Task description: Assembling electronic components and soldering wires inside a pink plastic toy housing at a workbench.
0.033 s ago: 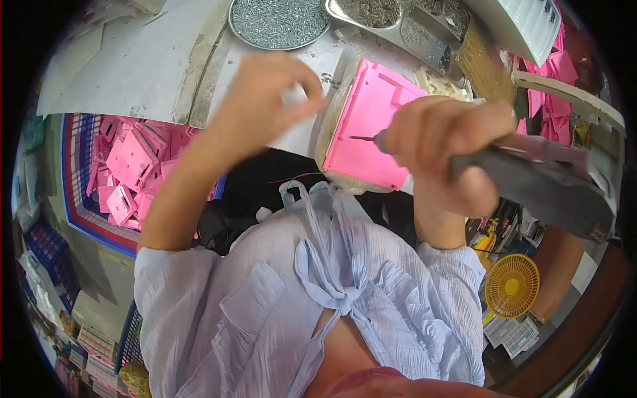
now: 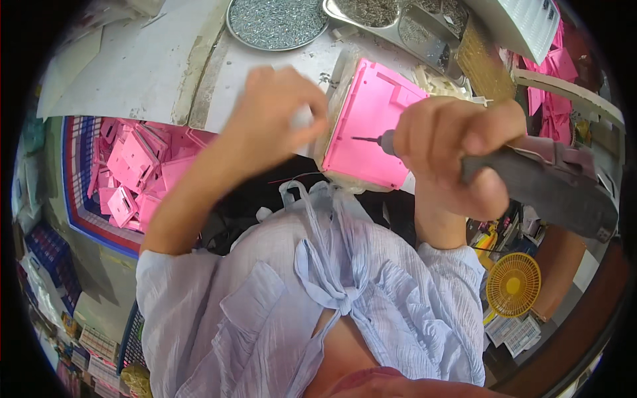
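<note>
My right hand [image 2: 451, 149] is wrapped round a dark grey electric screwdriver [image 2: 547, 189]. Its thin bit points left, above a pink plastic panel [image 2: 375, 123] with a raised rim and small holes. The panel lies in a pale, worn holder at the table's near edge. To the left of it, my left hand [image 2: 279, 113] is raised over the table, thumb and forefinger pinched into a ring. Whether anything tiny sits between those fingertips cannot be made out. Beyond the hands, a round metal tray [image 2: 282, 49] is full of small silver screws.
A divided steel tray [image 2: 376, 28] of small metal parts stands at the back. On the left, a blue, white and red basket [image 2: 74, 179] holds many pink plastic pieces. More pink parts [image 2: 554, 99] are at the far right, with a yellow basket [image 2: 513, 285] lower down.
My left hand has come slightly nearer and to the right, toward the panel. My right hand and the screwdriver have shifted a little to the right.
</note>
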A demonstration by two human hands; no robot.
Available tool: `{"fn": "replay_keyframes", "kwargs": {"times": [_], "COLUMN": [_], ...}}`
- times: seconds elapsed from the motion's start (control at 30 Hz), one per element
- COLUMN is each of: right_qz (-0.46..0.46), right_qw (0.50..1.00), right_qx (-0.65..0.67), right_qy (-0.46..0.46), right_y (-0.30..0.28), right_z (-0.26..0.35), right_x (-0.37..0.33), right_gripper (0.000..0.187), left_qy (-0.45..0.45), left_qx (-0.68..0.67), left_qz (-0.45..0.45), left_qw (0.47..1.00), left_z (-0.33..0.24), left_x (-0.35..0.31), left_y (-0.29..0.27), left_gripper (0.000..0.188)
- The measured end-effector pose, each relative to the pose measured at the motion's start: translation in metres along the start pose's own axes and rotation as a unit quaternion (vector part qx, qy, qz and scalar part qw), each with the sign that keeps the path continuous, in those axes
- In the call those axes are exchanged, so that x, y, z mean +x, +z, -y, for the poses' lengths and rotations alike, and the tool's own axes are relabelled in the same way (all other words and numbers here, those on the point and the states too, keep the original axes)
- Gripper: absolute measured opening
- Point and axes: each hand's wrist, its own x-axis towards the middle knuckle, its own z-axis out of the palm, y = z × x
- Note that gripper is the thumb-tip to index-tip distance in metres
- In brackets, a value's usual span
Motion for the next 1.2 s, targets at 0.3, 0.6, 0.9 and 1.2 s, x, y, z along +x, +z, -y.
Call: {"fn": "replay_keyframes", "kwargs": {"times": [0.3, 0.6, 0.9, 1.2], "right_qz": [-0.036, -0.075, 0.054, -0.097], "right_qw": [0.999, 0.997, 0.975, 0.988], "right_qx": [-0.008, -0.019, -0.202, -0.052], "right_qy": [-0.006, 0.008, -0.078, -0.104], "right_y": [0.017, 0.030, 0.032, -0.022], "right_z": [0.009, -0.013, -0.047, 0.028], "right_x": [-0.017, -0.036, -0.043, -0.052], "right_gripper": [0.025, 0.026, 0.017, 0.029], "left_qy": [0.098, 0.079, 0.037, 0.044], "left_qx": [-0.015, 0.006, 0.041, 0.077], "left_qz": [-0.073, -0.002, 0.084, 0.098], "left_qw": [0.992, 0.997, 0.995, 0.991], "left_z": [-0.030, -0.041, -0.032, -0.045], "left_x": [-0.018, -0.010, -0.020, 0.002], "left_y": [0.034, 0.016, 0.026, 0.024], "left_gripper": [0.030, 0.049, 0.054, 0.049]}}
